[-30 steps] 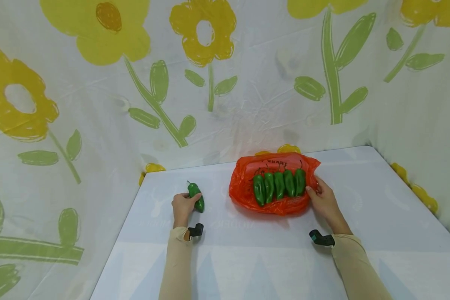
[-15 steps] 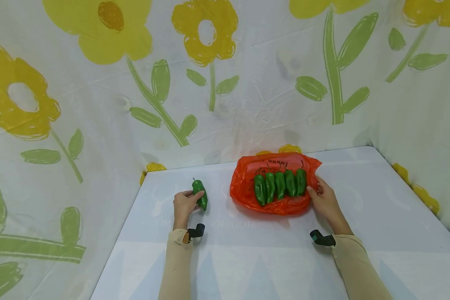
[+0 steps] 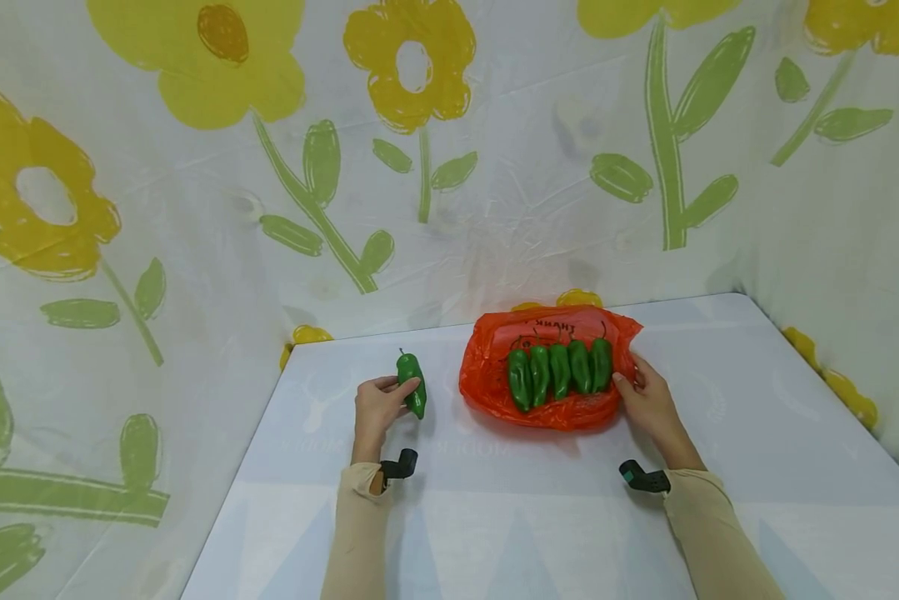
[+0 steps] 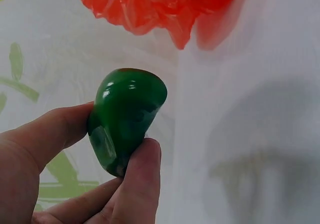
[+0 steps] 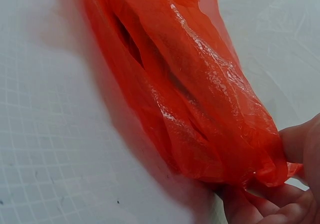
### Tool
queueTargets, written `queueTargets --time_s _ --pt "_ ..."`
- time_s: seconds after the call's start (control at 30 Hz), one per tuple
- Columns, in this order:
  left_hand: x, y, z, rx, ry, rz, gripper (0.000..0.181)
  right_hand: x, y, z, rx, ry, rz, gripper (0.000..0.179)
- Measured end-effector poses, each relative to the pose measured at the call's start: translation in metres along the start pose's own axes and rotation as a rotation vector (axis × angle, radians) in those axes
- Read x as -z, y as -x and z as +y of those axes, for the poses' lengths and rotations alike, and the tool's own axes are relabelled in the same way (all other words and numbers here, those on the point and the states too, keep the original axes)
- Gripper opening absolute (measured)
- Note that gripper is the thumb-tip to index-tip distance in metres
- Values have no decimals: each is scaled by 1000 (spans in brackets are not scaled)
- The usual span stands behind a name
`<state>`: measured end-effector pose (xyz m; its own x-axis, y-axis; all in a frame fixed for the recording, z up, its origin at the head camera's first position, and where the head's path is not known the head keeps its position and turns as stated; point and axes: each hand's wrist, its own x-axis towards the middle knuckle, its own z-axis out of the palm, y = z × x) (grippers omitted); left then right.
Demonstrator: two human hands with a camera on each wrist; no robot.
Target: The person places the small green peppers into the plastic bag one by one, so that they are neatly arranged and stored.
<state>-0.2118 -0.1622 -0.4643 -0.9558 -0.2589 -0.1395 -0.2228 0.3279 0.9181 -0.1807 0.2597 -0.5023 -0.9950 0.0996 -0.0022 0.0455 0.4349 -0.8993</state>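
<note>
My left hand (image 3: 377, 408) pinches a green pepper (image 3: 412, 385) between thumb and fingers, its stem pointing away from me. In the left wrist view, the blunt, glossy end of this pepper (image 4: 127, 108) faces the camera, and a shadow falls on the table. To its right lies a red plastic bag (image 3: 482, 379), spread open, with printed letters. Several green peppers (image 3: 560, 371) lie side by side in a row on the bag. My right hand (image 3: 647, 408) grips the bag's right edge; in the right wrist view, thumb and fingers hold the crumpled red plastic (image 5: 200, 108).
Both things rest on or over a white table (image 3: 524, 533) with pale blue patterns. Behind it and at the sides hangs a white curtain (image 3: 509, 192) printed with yellow flowers. A small black camera (image 3: 400, 464) sits on each wrist.
My left hand has carried the green pepper a little to the right and away from me, toward the bag. The right hand and the bag have stayed in place.
</note>
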Motion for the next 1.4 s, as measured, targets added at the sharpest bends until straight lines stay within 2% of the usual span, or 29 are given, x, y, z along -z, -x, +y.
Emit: queueTargets --time_s 0.23,0.53,1.4 --pt "-4 5 3 -31 -1 -4 60 -1 0 2 3 2 3 64" --pt "-5 10 12 1 30 -30 64 0 1 1 10 -6 -4 64" --pt "-11 25 31 -60 61 -84 62 0 0 -2 -7 -6 -7 64"
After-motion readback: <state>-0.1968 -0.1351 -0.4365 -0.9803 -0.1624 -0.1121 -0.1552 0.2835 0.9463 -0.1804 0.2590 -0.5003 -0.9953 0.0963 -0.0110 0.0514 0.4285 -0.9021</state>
